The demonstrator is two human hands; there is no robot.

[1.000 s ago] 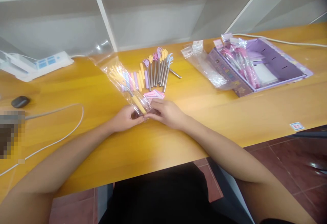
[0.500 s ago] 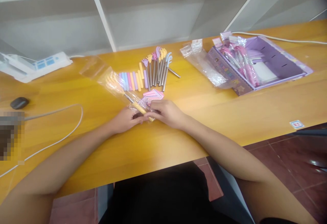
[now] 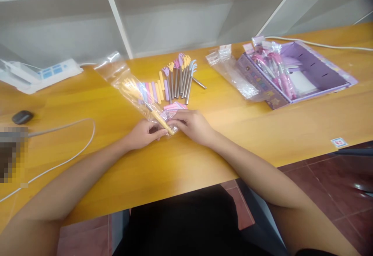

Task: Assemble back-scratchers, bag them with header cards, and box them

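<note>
A yellow back scratcher with a hand-shaped head and a metal rod lies slantwise inside a clear plastic bag. My left hand is closed on the bag around the handle end, thumb on top. From the other side my right hand pinches the bag near the tip of the handle. Pink and purple cards lie just beyond my fingers, partly hidden. Behind the bag is a row of pastel handles, and beside them several metal rods with hand-shaped heads.
A purple box holding bagged pink scratchers stands at the right, with empty clear bags against its left side. At the left are a white power strip, a black mouse and a white cable.
The bagged back scratcher has tilted, its head end shifting right and showing more clearly. My right hand has moved up slightly; both hands keep hold of the bag.
</note>
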